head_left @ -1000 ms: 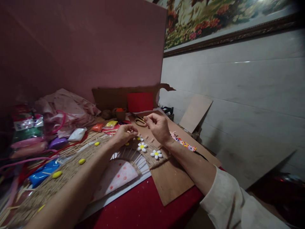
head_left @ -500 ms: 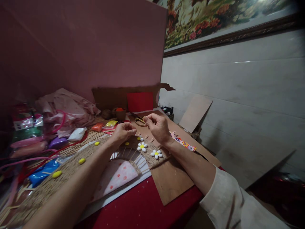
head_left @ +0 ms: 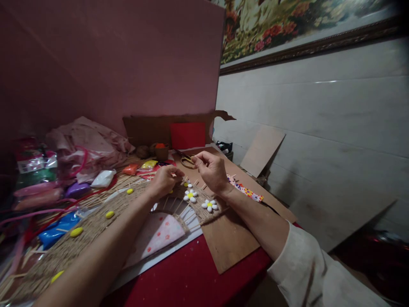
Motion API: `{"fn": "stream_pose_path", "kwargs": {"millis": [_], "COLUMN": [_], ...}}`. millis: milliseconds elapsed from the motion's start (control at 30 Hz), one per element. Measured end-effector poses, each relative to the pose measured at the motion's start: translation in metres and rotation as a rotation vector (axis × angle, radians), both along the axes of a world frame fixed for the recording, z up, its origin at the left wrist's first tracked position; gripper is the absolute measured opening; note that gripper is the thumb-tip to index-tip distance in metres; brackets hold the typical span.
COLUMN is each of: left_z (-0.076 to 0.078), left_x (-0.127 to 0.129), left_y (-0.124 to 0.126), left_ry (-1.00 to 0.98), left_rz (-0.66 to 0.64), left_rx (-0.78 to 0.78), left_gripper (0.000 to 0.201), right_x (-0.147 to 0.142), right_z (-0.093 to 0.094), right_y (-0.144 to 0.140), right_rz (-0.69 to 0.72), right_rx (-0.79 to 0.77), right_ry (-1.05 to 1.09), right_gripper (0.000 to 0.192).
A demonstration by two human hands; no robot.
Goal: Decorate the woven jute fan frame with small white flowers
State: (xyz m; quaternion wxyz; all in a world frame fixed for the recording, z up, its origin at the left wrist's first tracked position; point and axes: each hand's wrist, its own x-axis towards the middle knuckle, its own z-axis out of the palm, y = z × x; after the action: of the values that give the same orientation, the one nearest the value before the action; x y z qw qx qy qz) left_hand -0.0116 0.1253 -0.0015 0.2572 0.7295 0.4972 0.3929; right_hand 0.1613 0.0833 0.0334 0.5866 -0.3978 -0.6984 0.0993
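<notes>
My left hand hovers over the twine-wrapped arch, fingers curled together; whatever they hold is hidden. To its right, my right hand is closed in a pinch, thumb against forefinger, with anything between them too small to make out. The hands are apart. Below them on the twine sit white-petalled clay flowers with yellow centres, one near the middle and another at the right end. Several yellow clay discs, such as this one, lie along the left side. Thin sticks poke out from the arch's edges.
Gold-handled scissors lie behind my right hand. Bagged clay, including blue, white and purple, is on the left. A brown board rests on the red tablecloth. A patterned strip lies right.
My left hand has shifted very slightly, and more of a yellow disc now shows beside my left forearm at the lower left. My right hand stays nearly in place, still pinched.
</notes>
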Motion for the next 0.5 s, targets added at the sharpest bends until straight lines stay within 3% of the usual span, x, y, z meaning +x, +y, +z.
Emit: {"fn": "stream_pose_path", "kwargs": {"millis": [500], "left_z": [-0.0048], "left_x": [-0.0044], "left_y": [0.0018], "left_ry": [0.254], "left_rz": [-0.024], "left_rx": [0.065], "left_gripper": [0.018], "right_x": [0.0003], "right_z": [0.001], "right_y": [-0.0005], "right_rz": [-0.013], "right_rx": [0.013], "right_ry": [-0.014], "right_gripper": [0.026]}}
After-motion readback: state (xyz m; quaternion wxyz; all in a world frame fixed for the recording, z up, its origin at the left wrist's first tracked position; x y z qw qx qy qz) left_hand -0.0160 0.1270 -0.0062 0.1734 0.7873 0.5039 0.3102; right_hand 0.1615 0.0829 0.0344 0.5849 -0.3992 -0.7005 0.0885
